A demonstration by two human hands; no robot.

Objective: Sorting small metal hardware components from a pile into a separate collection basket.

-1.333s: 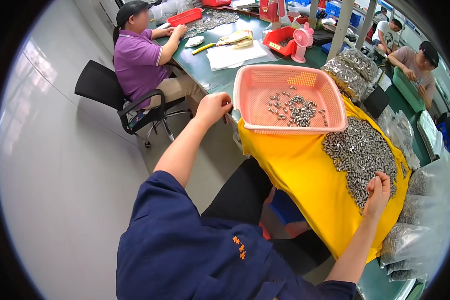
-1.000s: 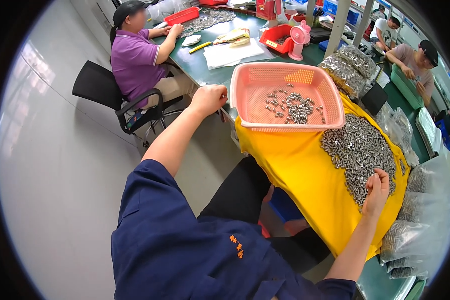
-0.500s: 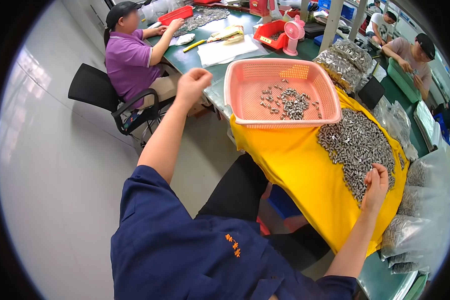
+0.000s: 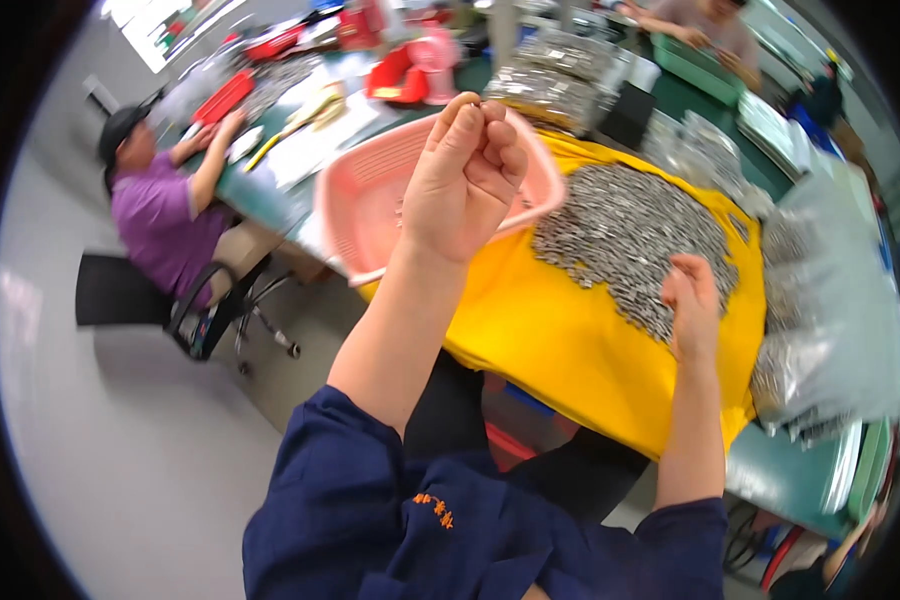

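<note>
My left hand (image 4: 462, 185) is raised in front of the pink perforated basket (image 4: 355, 195), its thumb and fingers pinched together. A tiny dark spot shows at the fingertips, too small to name. The hand and forearm hide much of the basket's inside; only a few small metal pieces show there. Over the near right side of a heap of small silvery metal parts (image 4: 625, 225), my right hand (image 4: 694, 305) has its fingers curled together. Whatever it may hold cannot be made out. Under the heap spreads a yellow cloth (image 4: 540, 310).
Clear bags of metal parts (image 4: 795, 300) line the right side, and more bags (image 4: 550, 80) lie behind the basket. At the back stand a red bin (image 4: 398, 80) and a pink fan (image 4: 435, 55). A co-worker in purple (image 4: 165, 205) sits at the left on a black chair (image 4: 120, 290).
My view has turned, so the table sits further left in it. My left hand has come from left of the basket to in front of it, higher and nearer. My right hand stays by the heap.
</note>
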